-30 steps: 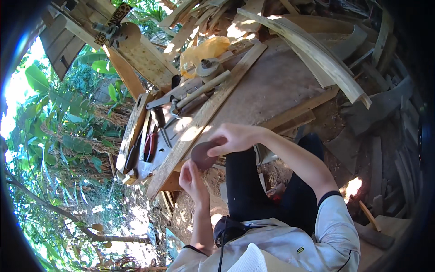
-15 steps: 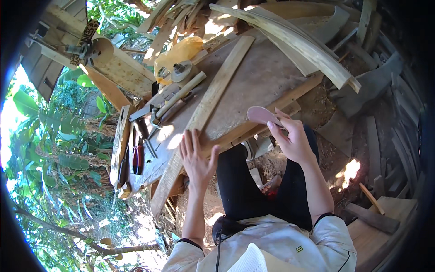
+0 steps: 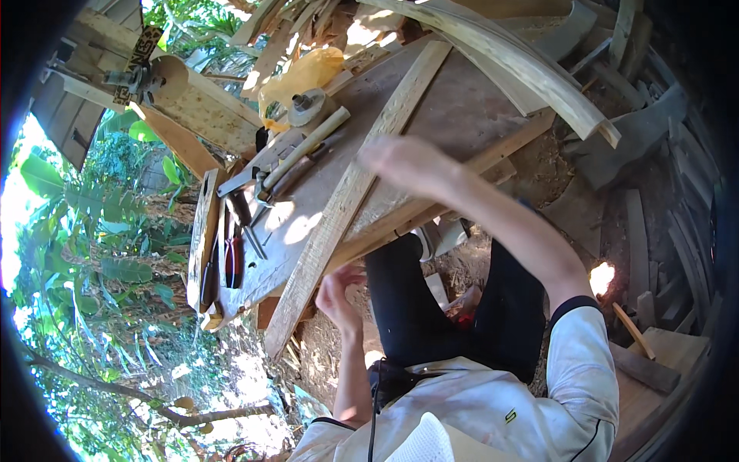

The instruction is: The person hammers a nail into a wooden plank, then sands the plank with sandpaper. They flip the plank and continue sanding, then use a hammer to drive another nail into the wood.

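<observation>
A long, narrow wooden plank lies slantwise across the workbench, its near end sticking out past the front edge. Over the middle of this plank is my right hand, smeared by motion; its fingers and anything in them cannot be made out. Just off the bench's front edge, right of the plank's near end, my left hand hangs with its fingers curled in. Whether it holds anything small is hidden. The pinkish oval disc seen earlier does not show now.
A hammer, red-handled pliers and other tools lie at the bench's left. Behind them are an angle grinder and a yellow plastic bag. Curved boards overhang the bench's far right. Scrap wood covers the ground at right.
My right hand has swung left and forward over the plank, and the oval disc has gone from sight. My left hand has come off the plank, back toward me, its fingers curling.
</observation>
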A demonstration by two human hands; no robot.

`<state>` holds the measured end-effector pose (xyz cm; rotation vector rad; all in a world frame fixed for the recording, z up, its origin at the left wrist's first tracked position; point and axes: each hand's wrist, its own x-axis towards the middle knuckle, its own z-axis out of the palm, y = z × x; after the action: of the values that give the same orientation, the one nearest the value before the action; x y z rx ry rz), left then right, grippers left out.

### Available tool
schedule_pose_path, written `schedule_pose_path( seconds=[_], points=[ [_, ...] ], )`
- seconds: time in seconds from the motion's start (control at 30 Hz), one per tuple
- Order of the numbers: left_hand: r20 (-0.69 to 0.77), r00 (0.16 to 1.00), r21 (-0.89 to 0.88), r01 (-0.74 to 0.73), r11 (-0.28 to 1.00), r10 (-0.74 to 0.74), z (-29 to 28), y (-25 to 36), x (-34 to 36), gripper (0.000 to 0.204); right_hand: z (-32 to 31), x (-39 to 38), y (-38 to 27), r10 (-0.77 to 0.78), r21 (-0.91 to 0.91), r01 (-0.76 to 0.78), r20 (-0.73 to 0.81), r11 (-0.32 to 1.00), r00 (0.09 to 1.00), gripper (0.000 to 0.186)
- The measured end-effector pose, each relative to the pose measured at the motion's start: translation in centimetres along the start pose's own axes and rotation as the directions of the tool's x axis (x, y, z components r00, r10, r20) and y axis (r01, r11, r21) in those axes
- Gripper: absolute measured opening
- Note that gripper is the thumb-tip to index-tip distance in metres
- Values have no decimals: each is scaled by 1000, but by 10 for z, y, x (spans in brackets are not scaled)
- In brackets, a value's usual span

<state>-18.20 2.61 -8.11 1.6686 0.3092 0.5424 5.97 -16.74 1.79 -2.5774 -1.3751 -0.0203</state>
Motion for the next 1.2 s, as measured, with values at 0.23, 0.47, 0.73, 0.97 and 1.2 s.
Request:
schedule_pose_path(
  seconds=[0.23,0.47,0.73,0.97,1.2],
  points=[
    [-157,914,-482,259,837,-373,-53,-26,-1,68,37,2,9,-36,-38,26,-307,999,951,14],
    [-146,918,-487,256,835,-367,-47,-27,9,54,52,7,50,-54,-229,-87,-545,970,837,13],
    [-204,907,-497,229,837,-369,-41,-24,-1,53,47,4,-22,-245,-89,228,-282,969,928,27],
    [-120,946,-484,208,850,-300,-50,-37,-7,48,58,-4,-71,-224,-112,196,-382,974,896,12],
    [-176,926,-451,227,863,-335,-46,-32,-6,46,38,1,-20,268,8,-272,-195,962,943,17]
  ],
)
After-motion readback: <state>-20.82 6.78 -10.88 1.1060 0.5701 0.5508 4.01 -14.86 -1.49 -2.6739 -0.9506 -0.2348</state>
